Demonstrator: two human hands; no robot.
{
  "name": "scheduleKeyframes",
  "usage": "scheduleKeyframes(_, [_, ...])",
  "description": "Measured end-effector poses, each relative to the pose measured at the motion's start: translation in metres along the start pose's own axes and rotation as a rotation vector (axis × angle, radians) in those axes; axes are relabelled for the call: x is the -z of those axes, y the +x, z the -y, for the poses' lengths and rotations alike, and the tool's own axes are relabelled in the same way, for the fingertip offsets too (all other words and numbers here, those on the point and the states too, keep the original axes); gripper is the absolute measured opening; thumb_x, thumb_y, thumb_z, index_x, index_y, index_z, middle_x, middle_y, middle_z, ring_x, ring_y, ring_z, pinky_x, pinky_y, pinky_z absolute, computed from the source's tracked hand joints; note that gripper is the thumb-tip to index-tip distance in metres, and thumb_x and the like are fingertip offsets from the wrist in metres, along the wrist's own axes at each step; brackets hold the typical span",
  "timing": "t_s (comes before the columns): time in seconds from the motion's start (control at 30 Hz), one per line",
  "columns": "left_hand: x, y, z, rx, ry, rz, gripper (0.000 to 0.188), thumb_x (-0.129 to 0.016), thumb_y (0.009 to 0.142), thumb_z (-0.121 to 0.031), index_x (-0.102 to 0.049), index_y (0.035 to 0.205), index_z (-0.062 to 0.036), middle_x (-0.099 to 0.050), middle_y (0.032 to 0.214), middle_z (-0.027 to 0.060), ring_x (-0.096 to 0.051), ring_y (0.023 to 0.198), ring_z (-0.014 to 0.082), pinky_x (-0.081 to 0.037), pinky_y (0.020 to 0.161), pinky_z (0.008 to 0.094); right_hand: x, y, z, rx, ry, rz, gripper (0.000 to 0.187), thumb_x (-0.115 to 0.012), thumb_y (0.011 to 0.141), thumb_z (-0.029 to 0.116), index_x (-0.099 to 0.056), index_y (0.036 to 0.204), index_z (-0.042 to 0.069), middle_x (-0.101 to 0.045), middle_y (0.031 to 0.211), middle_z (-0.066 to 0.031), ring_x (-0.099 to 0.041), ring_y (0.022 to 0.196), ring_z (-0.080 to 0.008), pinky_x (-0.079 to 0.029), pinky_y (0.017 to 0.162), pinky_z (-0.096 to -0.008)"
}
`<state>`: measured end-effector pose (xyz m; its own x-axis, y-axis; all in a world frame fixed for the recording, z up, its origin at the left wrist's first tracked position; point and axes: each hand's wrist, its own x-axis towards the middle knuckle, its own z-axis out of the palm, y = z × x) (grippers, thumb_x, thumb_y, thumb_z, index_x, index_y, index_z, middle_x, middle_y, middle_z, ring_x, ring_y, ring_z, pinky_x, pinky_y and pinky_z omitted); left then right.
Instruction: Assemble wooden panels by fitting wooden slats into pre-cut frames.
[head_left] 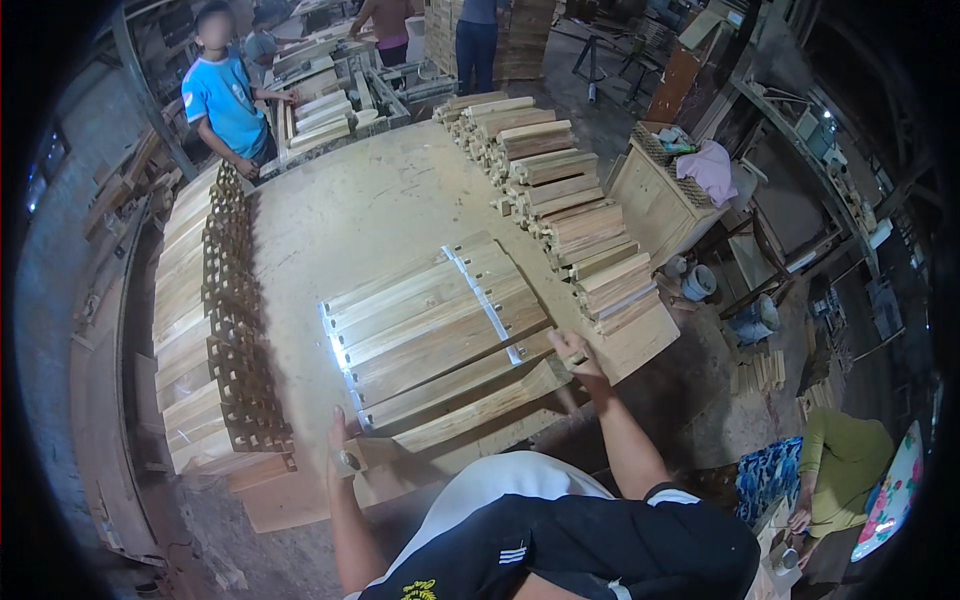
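Note:
A wooden slat (pixel 480 408) lies across the near edge of the work table, right in front of me. My left hand (pixel 341 442) is closed about its left end, thumb upward. At the slat's other end, my right hand (pixel 571 352) is closed with the fingers curled round the wood. Just beyond is a panel of several slats (pixel 420 325) laid side by side, with narrow gaps between the nearer ones. Two pale narrow strips cross the panel: a left strip (pixel 342 360) along its left ends and a right strip (pixel 484 304) nearer its right side. My fingertips are partly hidden.
A tall stack of slats (pixel 185 330) lines the table's left side; bundles of wood pieces (pixel 585 225) line its right. A person in blue (pixel 225 100) stands at the far left. At lower right another person (pixel 840 470) bends over. Buckets (pixel 755 318) and a cabinet (pixel 660 195) stand right.

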<state>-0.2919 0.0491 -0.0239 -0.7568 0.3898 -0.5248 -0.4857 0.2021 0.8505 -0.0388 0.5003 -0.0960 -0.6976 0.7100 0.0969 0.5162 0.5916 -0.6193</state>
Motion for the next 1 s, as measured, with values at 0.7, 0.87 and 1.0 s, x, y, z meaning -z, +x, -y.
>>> scheduleKeyframes(0.7, [0.044, -0.115, -0.022, -1.269, -0.307, -0.116, 0.062, -0.046, 0.101, -0.047, -0.06, 0.123, 0.0085, -0.054, 0.136, 0.0306, -0.053, 0.128, 0.0375, -0.034, 0.114, 0.0482, 0.128, -0.037, 0.195, -0.289, 1.328, -0.409, 0.029, -0.067, 0.091, 0.034, -0.064, 0.103, 0.008, -0.065, 0.104, -0.0063, -0.063, 0.1, -0.0198, -0.051, 0.092, -0.0395])
scheduleKeyframes(0.87, [0.041, -0.109, -0.019, -1.227, -0.235, -0.216, 0.062, -0.05, 0.099, -0.047, -0.06, 0.124, 0.009, -0.061, 0.124, 0.0271, -0.057, 0.121, 0.0333, -0.039, 0.109, 0.0431, 0.115, -0.063, 0.173, -0.001, 1.383, -0.378, 0.024, -0.06, 0.089, 0.016, -0.06, 0.11, 0.005, -0.063, 0.102, -0.01, -0.061, 0.101, -0.0226, -0.049, 0.093, -0.038])
scheduleKeyframes(1.0, [0.035, -0.096, -0.048, -0.958, -0.064, -0.156, 0.065, -0.045, 0.097, -0.049, -0.061, 0.121, 0.0095, -0.063, 0.11, 0.0195, -0.061, 0.103, 0.0247, -0.045, 0.096, 0.037, 0.09, -0.06, 0.154, -0.036, 1.214, -0.475, 0.035, -0.058, 0.086, 0.024, -0.062, 0.114, 0.002, -0.064, 0.108, -0.0121, -0.061, 0.104, -0.0243, -0.047, 0.098, -0.0397])
